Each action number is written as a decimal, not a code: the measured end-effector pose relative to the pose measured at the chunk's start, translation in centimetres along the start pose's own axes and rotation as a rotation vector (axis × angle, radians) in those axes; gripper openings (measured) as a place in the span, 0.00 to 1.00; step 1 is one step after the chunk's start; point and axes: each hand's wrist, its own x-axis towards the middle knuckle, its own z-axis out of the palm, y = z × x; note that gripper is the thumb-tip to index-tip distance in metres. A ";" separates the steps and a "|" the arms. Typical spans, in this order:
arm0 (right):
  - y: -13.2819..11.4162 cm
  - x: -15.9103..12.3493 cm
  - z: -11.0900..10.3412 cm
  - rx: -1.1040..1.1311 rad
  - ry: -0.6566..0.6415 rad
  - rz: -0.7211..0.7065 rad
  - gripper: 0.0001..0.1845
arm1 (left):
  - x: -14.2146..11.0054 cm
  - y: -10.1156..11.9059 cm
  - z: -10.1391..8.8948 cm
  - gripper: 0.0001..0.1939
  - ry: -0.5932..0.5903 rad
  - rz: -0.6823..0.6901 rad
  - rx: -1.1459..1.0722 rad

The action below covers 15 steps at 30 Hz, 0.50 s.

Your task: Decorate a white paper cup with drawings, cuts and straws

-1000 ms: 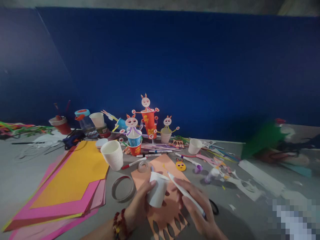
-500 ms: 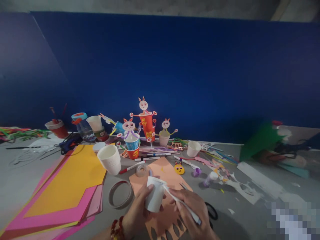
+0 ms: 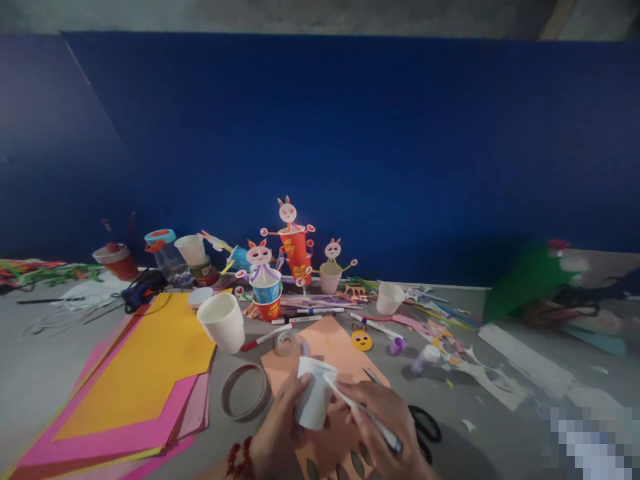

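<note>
In my left hand (image 3: pixel 280 417) is a small white paper cup (image 3: pixel 314 400), its wider end up and slightly tilted, thumb and fingers around its side. My right hand (image 3: pixel 383 423) grips a slim white pen (image 3: pixel 367 417) with a greyish end. Its tip rests against the cup just below the upper edge, as far as I can tell. Under both hands lies an orange paper sheet (image 3: pixel 327 337) with leaf-shaped cutouts along its near edge. Black-handled scissors (image 3: pixel 425 427) lie partly beneath my right hand.
A roll of tape (image 3: pixel 244 392) and a white cup (image 3: pixel 223 323) stand left of my hands, beside stacked coloured paper (image 3: pixel 135 373). Behind are rabbit-faced cup figures (image 3: pixel 266 287) and several markers (image 3: pixel 267 337). To the right are a yellow rabbit face (image 3: pixel 362 338), a glue stick (image 3: pixel 426 359) and paper scraps.
The pen tip has shifted from the cup's right edge onto its side, near the top. The cup has turned slightly, and the whole view has moved a little.
</note>
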 end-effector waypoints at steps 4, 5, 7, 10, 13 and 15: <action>-0.3 0.5 0.0 0.020 0.010 0.013 0.23 | -0.3 0.2 0.5 0.33 0.005 -0.051 0.014; -0.4 0.6 0.1 0.015 -0.004 0.015 0.23 | -0.3 0.2 0.7 0.33 0.004 -0.051 0.010; -0.6 0.6 0.1 0.015 -0.019 0.017 0.23 | -0.3 0.1 0.8 0.33 -0.009 -0.034 -0.017; -0.5 0.5 -0.2 0.010 0.032 0.022 0.21 | 0.0 -0.1 0.6 0.32 -0.019 -0.037 -0.041; -0.4 0.4 -0.4 0.000 0.055 0.037 0.20 | 0.4 -0.2 0.3 0.31 -0.019 -0.075 -0.027; -0.4 0.5 -0.4 0.023 0.029 0.025 0.21 | 0.5 -0.2 0.2 0.28 -0.026 -0.052 -0.047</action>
